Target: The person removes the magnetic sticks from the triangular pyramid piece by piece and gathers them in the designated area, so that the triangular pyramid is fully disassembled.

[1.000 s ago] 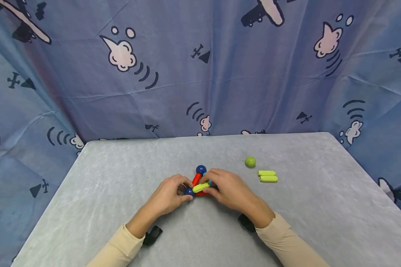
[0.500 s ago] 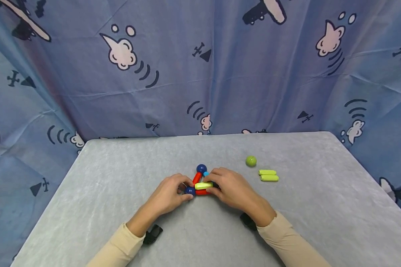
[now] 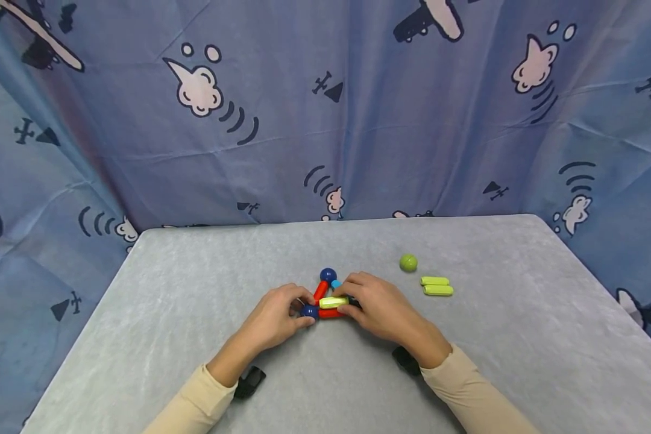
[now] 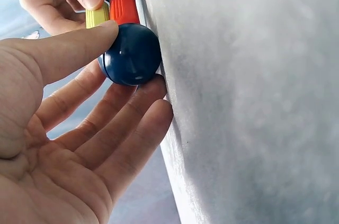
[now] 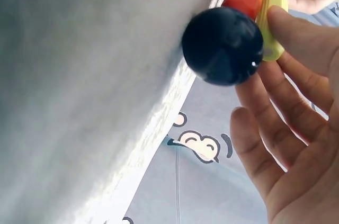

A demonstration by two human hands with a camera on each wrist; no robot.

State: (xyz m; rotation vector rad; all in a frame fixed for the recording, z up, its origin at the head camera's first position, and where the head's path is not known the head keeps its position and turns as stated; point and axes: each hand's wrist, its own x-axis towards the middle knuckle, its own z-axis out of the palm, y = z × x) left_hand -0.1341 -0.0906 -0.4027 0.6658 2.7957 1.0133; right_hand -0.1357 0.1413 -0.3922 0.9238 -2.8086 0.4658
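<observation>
My left hand (image 3: 276,316) holds a blue ball (image 4: 132,54) at the near left corner of a triangle of rods and balls, thumb on top and fingers around its side. A red rod (image 3: 330,313) runs right from that ball to a dark ball (image 5: 222,45) beside my right hand (image 3: 381,308). Another red rod (image 3: 320,292) leads to the far blue ball (image 3: 328,275), where a light blue rod (image 3: 335,283) also meets. Between thumb and fingers, my right hand pinches a yellow-green rod (image 3: 334,302), lying along the near red rod. Right fingers partly hide the triangle's right side.
On the grey cloth-covered table (image 3: 206,265), a green ball (image 3: 408,263) sits to the right of the triangle. Two yellow-green rods (image 3: 438,290) lie side by side just nearer. A blue patterned curtain (image 3: 282,120) hangs behind the table.
The yellow-green rod has shifted slightly right and swung from a slant to nearly level, in line with the near red rod. My left hand keeps its place on the ball.
</observation>
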